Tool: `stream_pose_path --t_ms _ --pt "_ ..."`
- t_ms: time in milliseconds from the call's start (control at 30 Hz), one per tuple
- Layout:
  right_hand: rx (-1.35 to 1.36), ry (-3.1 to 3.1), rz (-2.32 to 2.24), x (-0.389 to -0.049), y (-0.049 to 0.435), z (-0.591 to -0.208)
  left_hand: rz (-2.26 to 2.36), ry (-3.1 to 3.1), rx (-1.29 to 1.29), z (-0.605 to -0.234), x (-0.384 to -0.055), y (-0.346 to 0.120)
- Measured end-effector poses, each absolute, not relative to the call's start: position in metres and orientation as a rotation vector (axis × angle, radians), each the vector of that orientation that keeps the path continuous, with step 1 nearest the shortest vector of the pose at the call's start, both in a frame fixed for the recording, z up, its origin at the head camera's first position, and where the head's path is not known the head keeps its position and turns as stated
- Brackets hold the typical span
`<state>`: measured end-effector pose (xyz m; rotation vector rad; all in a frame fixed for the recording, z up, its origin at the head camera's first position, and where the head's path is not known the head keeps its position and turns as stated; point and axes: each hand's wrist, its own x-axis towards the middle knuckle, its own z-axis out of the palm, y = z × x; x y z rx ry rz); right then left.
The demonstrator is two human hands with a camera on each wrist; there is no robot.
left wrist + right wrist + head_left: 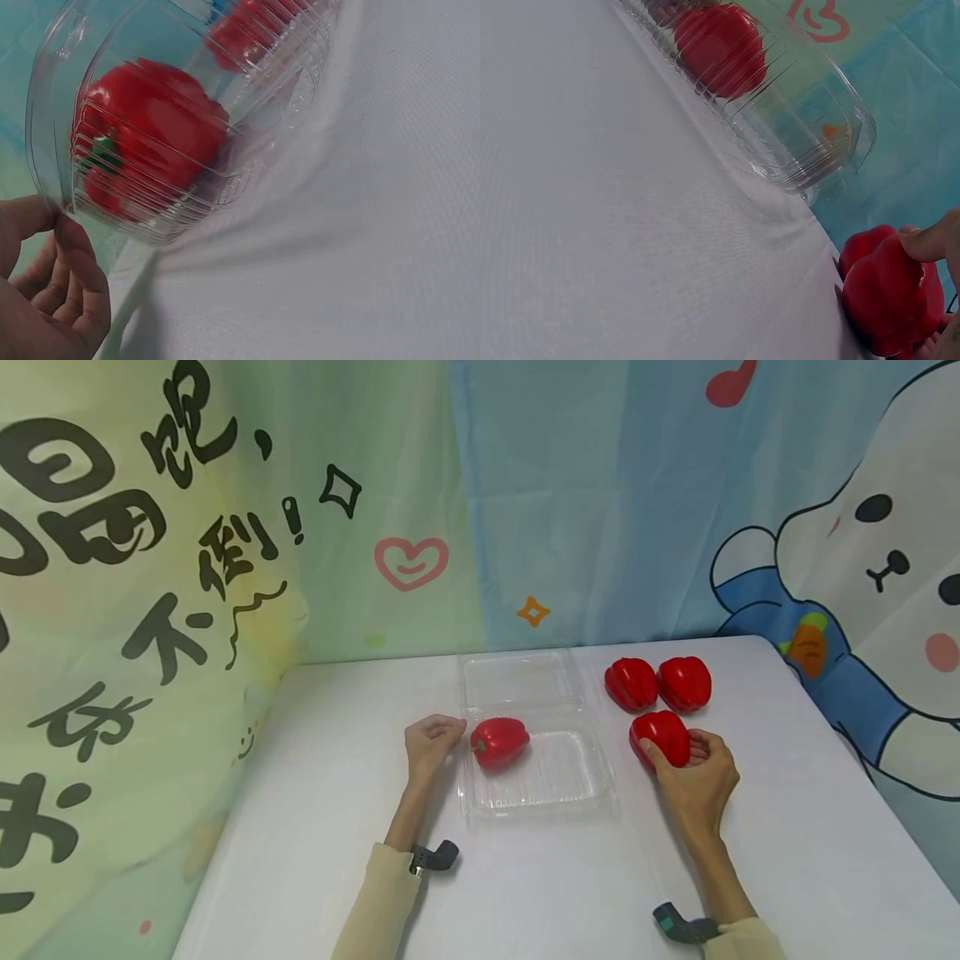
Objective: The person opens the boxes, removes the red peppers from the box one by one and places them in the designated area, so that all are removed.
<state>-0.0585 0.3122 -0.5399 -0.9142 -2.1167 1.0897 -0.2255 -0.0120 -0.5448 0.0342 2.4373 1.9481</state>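
A clear plastic clamshell box [558,777] lies with its lid folded back on the white table. One red bell pepper [500,744] with a green stem rests inside, at the box's left side. My left hand [431,745] pinches the box's left rim between thumb and forefinger, which the left wrist view shows closely [56,281]. To the right of the box, my right hand [701,777] grips another red bell pepper [662,737], thumb on its near side and fingers round its right. In the right wrist view that pepper [892,296] partly hides a pepper behind it.
Two more red bell peppers, one on the left [631,684] and one on the right [684,683], sit side by side behind the right hand. The white table [315,827] ends at a printed curtain [585,527]. Each wrist wears a dark camera band.
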Motion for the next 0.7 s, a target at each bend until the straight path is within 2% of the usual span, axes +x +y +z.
stream_pose_path --t_ms 700 --pt "-0.927 -2.100 1.082 -0.0565 0.3108 -0.5318 1.959 2.426 0.034 -0.5441 -0.2268 -0.0118"
